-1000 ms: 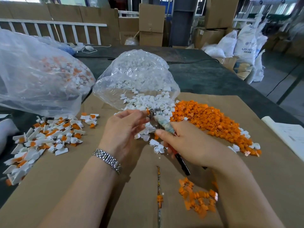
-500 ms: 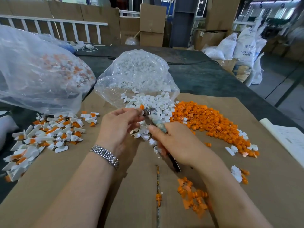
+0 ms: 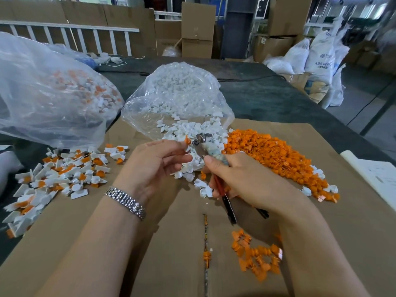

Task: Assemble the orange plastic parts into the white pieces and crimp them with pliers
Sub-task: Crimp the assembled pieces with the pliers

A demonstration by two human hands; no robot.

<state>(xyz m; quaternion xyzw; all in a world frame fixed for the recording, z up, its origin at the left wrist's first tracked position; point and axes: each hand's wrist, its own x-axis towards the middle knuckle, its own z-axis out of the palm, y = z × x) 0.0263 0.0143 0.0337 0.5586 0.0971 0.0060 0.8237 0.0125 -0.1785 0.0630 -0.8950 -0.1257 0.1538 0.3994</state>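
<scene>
My left hand (image 3: 154, 166) pinches a small white piece with an orange part (image 3: 187, 142) in it, held just left of the plier jaws. My right hand (image 3: 248, 179) grips the pliers (image 3: 211, 150), whose taped head points up and away and whose red and black handles stick out below my palm. The jaws stand slightly apart from the piece. Loose white pieces (image 3: 192, 131) spill from a clear bag (image 3: 177, 93) behind the hands. A big heap of orange parts (image 3: 272, 155) lies to the right. Assembled white-and-orange pieces (image 3: 64, 170) lie at the left.
Brown cardboard (image 3: 171, 243) covers the dark table. A large clear bag (image 3: 49, 93) with assembled pieces sits at the far left. A small cluster of orange parts (image 3: 257, 256) lies near my right forearm. White paper (image 3: 379, 176) lies at the right edge.
The plier handles have spread apart and the jaws have come off the piece. My left hand has drawn the piece slightly left of the jaws.
</scene>
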